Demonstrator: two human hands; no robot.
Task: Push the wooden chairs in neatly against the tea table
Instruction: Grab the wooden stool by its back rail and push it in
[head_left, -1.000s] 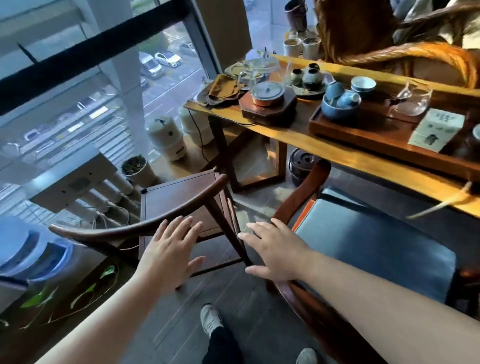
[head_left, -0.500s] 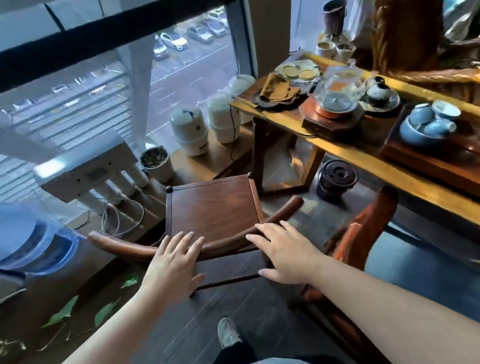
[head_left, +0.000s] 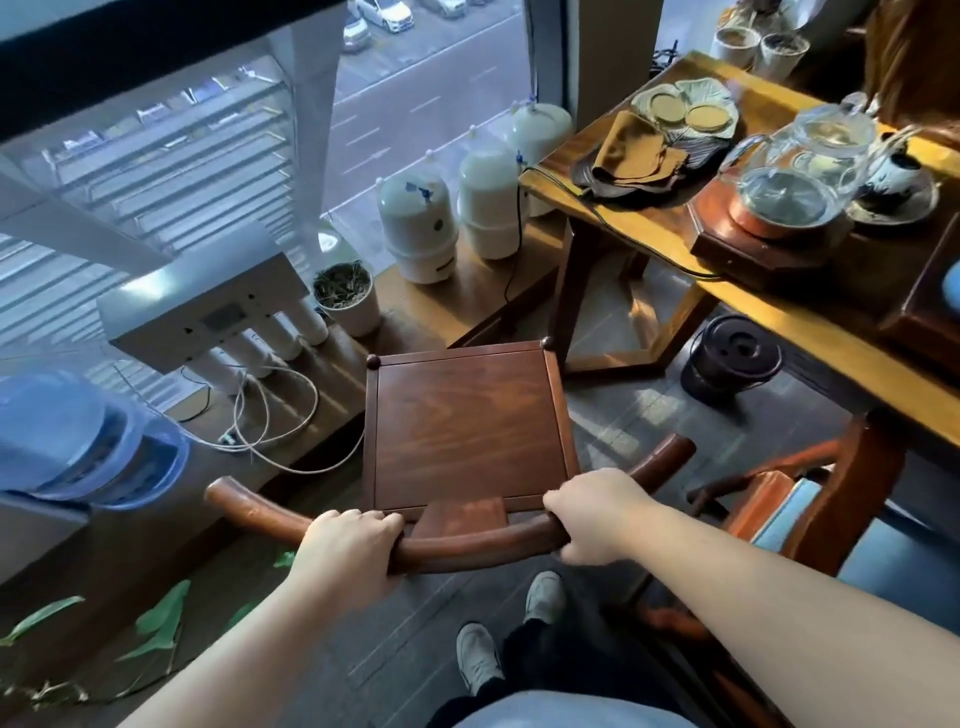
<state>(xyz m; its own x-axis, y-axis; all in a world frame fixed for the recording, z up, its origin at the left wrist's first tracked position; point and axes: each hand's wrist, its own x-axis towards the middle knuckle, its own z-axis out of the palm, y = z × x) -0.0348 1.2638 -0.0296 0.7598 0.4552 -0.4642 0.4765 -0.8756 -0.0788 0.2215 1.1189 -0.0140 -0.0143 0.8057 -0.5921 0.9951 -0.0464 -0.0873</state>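
A dark wooden chair (head_left: 467, 421) with a square seat and a curved back rail stands in front of me, out from the tea table (head_left: 810, 317) at the right. My left hand (head_left: 348, 545) grips the left part of the rail. My right hand (head_left: 597, 514) grips the rail to the right of the back splat. A second wooden chair (head_left: 831, 499) with a blue cushion sits at the right, partly under the table.
Along the window ledge stand white filter tanks (head_left: 421, 223), a small potted plant (head_left: 348, 296), a white filter unit (head_left: 208, 306) with loose cables, and a blue water bottle (head_left: 78, 441). A black pot (head_left: 727, 358) sits under the table. A glass kettle (head_left: 800, 166) rests on top.
Both hands have dropped from hovering flat over the back rail to closing around it. The view has swung left and nearer, so the chair now sits square in front of me.
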